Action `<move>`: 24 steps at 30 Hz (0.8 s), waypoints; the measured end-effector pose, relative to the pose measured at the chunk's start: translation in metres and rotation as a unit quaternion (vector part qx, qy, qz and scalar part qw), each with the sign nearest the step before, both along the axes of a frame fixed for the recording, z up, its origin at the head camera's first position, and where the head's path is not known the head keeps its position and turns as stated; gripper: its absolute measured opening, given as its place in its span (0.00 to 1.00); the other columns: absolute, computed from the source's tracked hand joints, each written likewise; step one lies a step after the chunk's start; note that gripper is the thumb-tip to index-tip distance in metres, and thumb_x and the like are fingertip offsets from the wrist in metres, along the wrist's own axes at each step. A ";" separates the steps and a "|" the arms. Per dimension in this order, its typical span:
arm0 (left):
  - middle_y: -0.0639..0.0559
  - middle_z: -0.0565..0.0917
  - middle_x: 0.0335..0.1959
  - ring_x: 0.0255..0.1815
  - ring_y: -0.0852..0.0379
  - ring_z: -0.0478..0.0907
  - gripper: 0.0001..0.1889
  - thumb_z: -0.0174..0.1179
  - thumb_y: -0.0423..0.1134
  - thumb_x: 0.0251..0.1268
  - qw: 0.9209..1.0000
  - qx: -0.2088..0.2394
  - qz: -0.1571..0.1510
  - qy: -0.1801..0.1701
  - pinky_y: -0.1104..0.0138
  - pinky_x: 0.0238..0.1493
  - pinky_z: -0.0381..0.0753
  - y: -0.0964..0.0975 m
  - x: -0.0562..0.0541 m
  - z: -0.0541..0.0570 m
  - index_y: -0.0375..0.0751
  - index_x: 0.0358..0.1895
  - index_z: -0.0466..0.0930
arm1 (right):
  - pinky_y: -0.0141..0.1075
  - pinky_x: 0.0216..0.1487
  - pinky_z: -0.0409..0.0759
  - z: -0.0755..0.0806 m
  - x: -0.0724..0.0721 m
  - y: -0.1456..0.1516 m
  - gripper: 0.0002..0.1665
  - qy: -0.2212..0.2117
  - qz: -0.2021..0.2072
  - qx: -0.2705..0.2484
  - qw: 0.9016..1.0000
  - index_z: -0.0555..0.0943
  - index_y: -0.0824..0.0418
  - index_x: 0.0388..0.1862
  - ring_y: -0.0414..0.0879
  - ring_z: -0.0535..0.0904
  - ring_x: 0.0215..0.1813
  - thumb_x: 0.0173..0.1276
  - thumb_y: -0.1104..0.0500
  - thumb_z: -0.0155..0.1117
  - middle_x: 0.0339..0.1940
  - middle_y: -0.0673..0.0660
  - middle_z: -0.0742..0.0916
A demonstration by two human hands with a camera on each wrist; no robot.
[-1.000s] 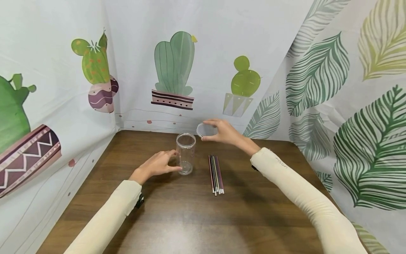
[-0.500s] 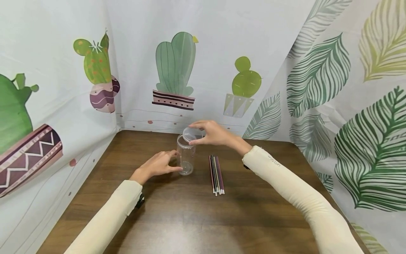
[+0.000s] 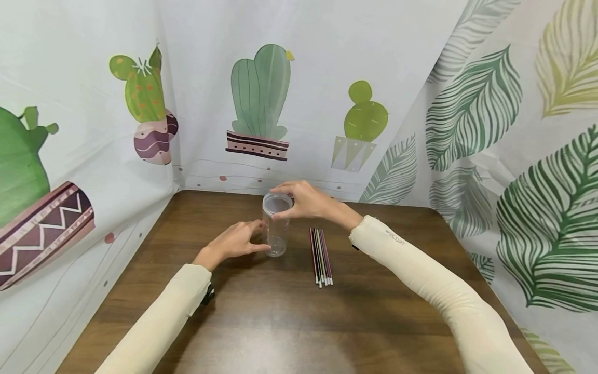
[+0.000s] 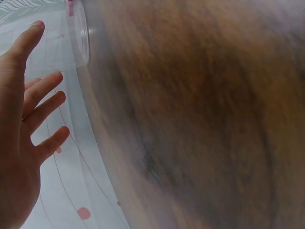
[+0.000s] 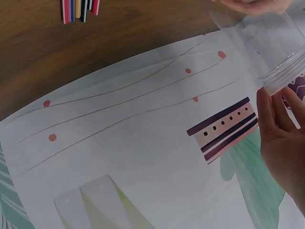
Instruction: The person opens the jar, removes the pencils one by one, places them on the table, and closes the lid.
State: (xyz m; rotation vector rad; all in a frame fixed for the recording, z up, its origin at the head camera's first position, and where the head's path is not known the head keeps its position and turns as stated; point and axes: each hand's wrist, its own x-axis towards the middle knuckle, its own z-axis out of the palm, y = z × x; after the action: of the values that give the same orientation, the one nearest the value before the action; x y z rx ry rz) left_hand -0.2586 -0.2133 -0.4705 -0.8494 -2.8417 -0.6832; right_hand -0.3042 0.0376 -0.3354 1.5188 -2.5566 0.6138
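A clear cylindrical jar stands upright on the table, left of the pencils. At its left side is my left hand, thumb in front of the lower wall and fingers loosely spread. In the left wrist view the jar lies beyond the thumb of the left hand; firm contact cannot be made out. My right hand grips a clear round lid by its edge, at the jar's mouth. The right wrist view shows the right hand's fingers at the jar's rim. Whether the lid is seated is unclear.
Several slim pencils lie side by side on the brown wooden table, right of the jar. Behind the table hangs a white cloth printed with cacti and leaves, close behind the jar.
My right hand has brought the lid leftward and down from beside the jar onto its mouth. The left hand, jar and pencils hold their places.
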 end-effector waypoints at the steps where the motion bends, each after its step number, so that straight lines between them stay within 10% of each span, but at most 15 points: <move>1: 0.42 0.86 0.60 0.59 0.46 0.84 0.34 0.72 0.61 0.61 1.000 0.001 0.000 0.000 0.51 0.60 0.83 0.000 0.000 0.000 0.43 0.61 0.77 | 0.32 0.47 0.85 0.000 0.000 0.000 0.42 0.002 -0.004 -0.001 1.000 0.81 0.63 0.68 0.48 0.85 0.54 0.60 0.43 0.81 0.63 0.61 0.86; 12: 0.43 0.84 0.63 0.62 0.46 0.83 0.34 0.73 0.59 0.61 1.000 0.006 0.005 -0.020 0.50 0.63 0.81 0.003 0.002 0.002 0.45 0.65 0.76 | 0.32 0.47 0.85 -0.011 0.004 -0.004 0.44 0.018 -0.078 -0.010 0.997 0.84 0.55 0.63 0.46 0.84 0.55 0.56 0.29 0.77 0.61 0.56 0.86; 19: 0.41 0.84 0.62 0.62 0.45 0.83 0.34 0.72 0.62 0.62 1.000 0.002 0.004 -0.015 0.50 0.63 0.82 0.003 0.003 0.000 0.43 0.63 0.76 | 0.41 0.62 0.81 -0.009 0.006 -0.001 0.41 -0.004 -0.040 0.011 0.999 0.77 0.56 0.73 0.51 0.76 0.69 0.63 0.44 0.76 0.71 0.57 0.80; 24: 0.43 0.85 0.62 0.61 0.47 0.83 0.34 0.71 0.64 0.61 1.000 0.001 0.002 -0.010 0.51 0.62 0.82 0.002 0.001 0.001 0.45 0.62 0.77 | 0.40 0.55 0.83 -0.008 0.007 0.000 0.38 -0.001 -0.035 -0.015 0.999 0.80 0.58 0.69 0.49 0.80 0.61 0.64 0.43 0.77 0.64 0.57 0.83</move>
State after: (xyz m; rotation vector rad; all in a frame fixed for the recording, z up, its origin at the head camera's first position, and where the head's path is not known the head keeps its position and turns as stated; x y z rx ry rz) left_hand -0.2577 -0.2114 -0.4694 -0.8412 -2.8589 -0.6984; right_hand -0.2971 0.0371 -0.3433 1.4141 -2.5780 0.6419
